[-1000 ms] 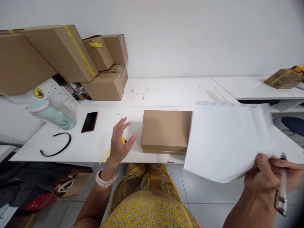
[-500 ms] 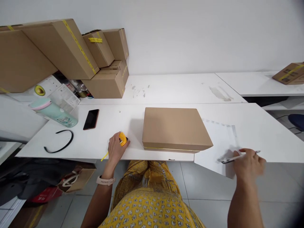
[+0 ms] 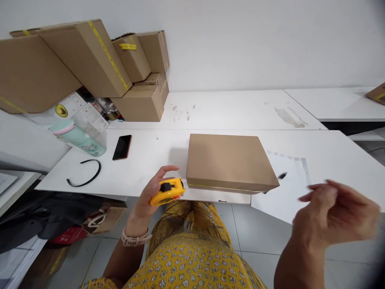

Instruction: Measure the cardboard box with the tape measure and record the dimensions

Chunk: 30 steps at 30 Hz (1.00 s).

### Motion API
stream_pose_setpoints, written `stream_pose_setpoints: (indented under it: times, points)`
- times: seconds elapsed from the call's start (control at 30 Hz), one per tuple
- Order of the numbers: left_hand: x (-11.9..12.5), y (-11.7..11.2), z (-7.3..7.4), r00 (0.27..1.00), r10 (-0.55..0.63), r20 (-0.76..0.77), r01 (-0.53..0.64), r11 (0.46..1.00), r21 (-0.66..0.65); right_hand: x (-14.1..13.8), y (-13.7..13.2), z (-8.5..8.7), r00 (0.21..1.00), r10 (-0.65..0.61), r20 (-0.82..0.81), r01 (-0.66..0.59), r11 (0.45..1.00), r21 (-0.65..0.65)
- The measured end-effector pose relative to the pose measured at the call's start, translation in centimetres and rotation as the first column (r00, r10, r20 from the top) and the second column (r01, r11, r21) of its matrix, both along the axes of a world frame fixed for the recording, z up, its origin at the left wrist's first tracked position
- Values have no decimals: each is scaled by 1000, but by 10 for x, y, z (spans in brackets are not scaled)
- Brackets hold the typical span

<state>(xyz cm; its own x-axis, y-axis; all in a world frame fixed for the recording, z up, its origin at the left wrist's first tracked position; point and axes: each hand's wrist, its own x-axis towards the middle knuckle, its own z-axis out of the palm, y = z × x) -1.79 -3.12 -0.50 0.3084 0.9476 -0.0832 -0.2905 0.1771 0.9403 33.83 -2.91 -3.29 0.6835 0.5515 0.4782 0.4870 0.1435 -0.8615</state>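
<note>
My left hand (image 3: 148, 197) is closed around a yellow tape measure (image 3: 168, 192), raised off the table at its front edge. The tape's metal end hook faces the cardboard box (image 3: 225, 158), which lies closed just to its right. My right hand (image 3: 333, 212), smeared by motion, is in the air right of the paper with loosely bent fingers and nothing visible in them. A pen (image 3: 282, 176) rests on the white sheet of paper (image 3: 288, 188), its middle hidden by the box's right corner. The box also covers the sheet's left part.
Cardboard boxes (image 3: 136, 105) are stacked at the back left. Before them are a mint-green bottle (image 3: 82, 139), a phone (image 3: 122, 147) and a black headband (image 3: 98, 170). Another box (image 3: 376, 94) stands far right. A paper bag (image 3: 110, 218) and dark cloth lie below the table.
My right hand has let go of the pen, which now lies on the paper, and has moved right. My left hand has lifted and turned the tape measure toward the box.
</note>
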Motion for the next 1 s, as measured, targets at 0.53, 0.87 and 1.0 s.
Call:
stream_pose_setpoints:
  times: [0.53,0.87,1.0]
  points:
    - [19,7,13,908,-374,-186,375,926,-31,-72,1,24,186,831,-524,-981,188,-51]
    - [-68,110,27,865,-8,-502,9,1000,0,71,105,8,714,619,-326,-700,635,-327]
    - [-71,131,33,840,-33,-541,41,999,2,59,108,6,764,612,-205,-618,602,-505]
